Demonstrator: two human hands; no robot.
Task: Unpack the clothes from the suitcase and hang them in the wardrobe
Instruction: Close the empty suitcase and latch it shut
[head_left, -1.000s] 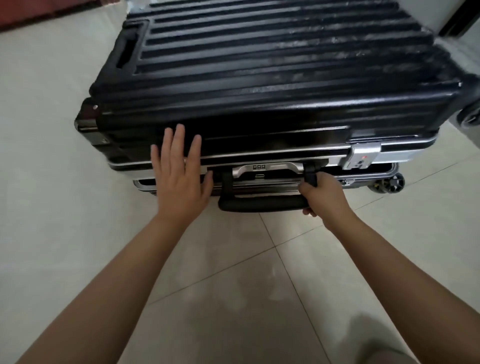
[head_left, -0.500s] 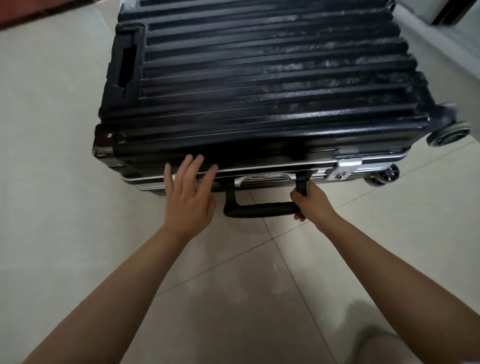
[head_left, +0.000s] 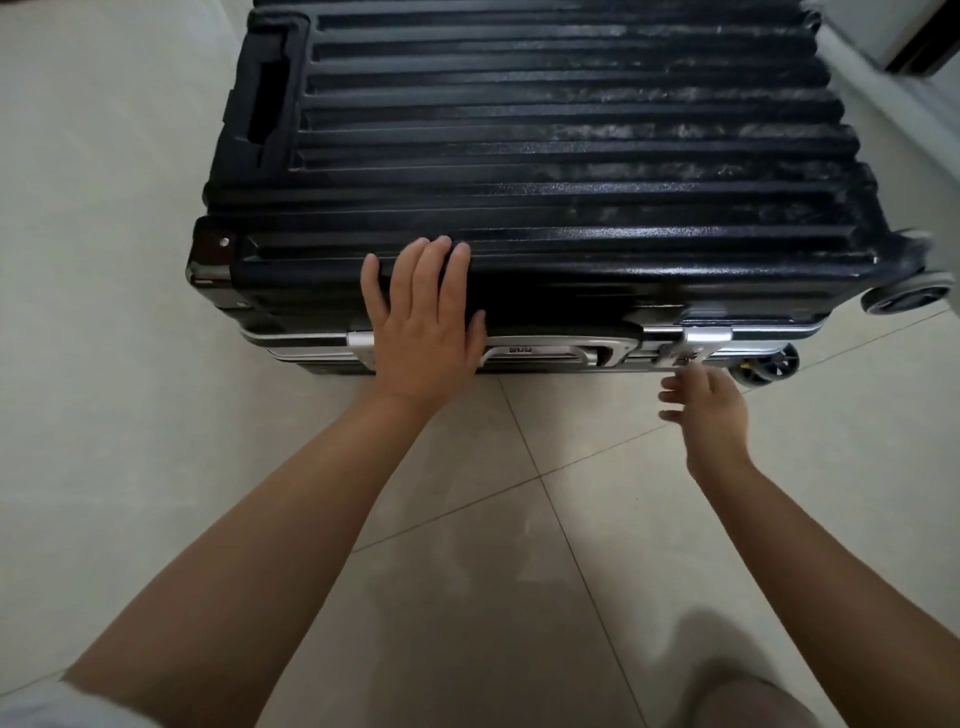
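Observation:
A black ribbed hard-shell suitcase (head_left: 545, 156) lies flat and closed on the tiled floor, its silver frame edge facing me. My left hand (head_left: 423, 317) rests flat on the near top edge of the lid, fingers straight. A silver combination lock and side handle mount (head_left: 550, 353) sits just right of that hand. My right hand (head_left: 701, 410) hovers with loose fingers just below the silver latch (head_left: 696, 345) near the right end, its fingertips close to the latch. No clothes are visible.
Pale floor tiles (head_left: 467, 571) surround the suitcase. Two suitcase wheels (head_left: 763, 366) stick out at the right end. A white wall base and a dark doorway edge (head_left: 919, 52) stand at the top right. My knee (head_left: 753, 701) shows at the bottom.
My right hand let go of the black side handle, which dropped back, and moved right toward the latch. My left hand slid up onto the lid's edge. The suitcase settled flat.

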